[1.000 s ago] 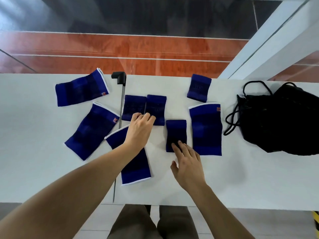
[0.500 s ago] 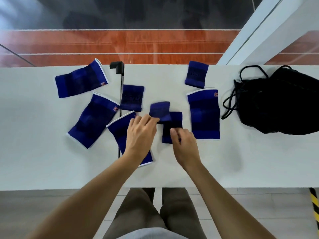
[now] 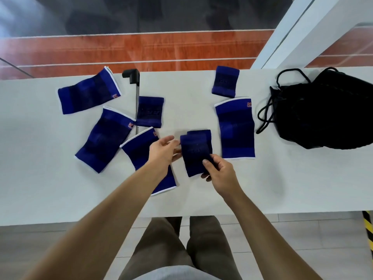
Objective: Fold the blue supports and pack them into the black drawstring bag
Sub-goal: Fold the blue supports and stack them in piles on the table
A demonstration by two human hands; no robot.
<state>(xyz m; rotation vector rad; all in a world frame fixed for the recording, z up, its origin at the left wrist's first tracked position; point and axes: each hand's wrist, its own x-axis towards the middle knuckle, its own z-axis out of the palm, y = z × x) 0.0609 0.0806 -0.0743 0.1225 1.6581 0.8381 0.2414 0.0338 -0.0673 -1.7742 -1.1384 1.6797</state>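
Several blue supports lie spread on the white table [image 3: 40, 188]. Two small dark-blue supports [image 3: 195, 150] are stacked at the centre. My right hand [image 3: 219, 170] pinches the stack's lower right corner, thumb on top. My left hand [image 3: 164, 150] touches the stack's left edge with fingers spread. Beneath my left forearm lies a long support [image 3: 139, 152]. Other supports rest at left [image 3: 105, 138], far left [image 3: 88, 91], centre-left [image 3: 150, 112], right [image 3: 235, 128] and back [image 3: 225, 81]. The black drawstring bag [image 3: 327, 110] sits slumped at the right, its cords looped toward the supports.
A black clamp with a thin rod [image 3: 132, 76] stands at the table's far edge, the rod running toward me between the supports. The table's near edge is close to my legs. A yellow-black striped post [image 3: 368, 229] stands at the lower right.
My left hand carried one small support from the centre-left onto the small support under my right hand. My right hand has closed on the stack.
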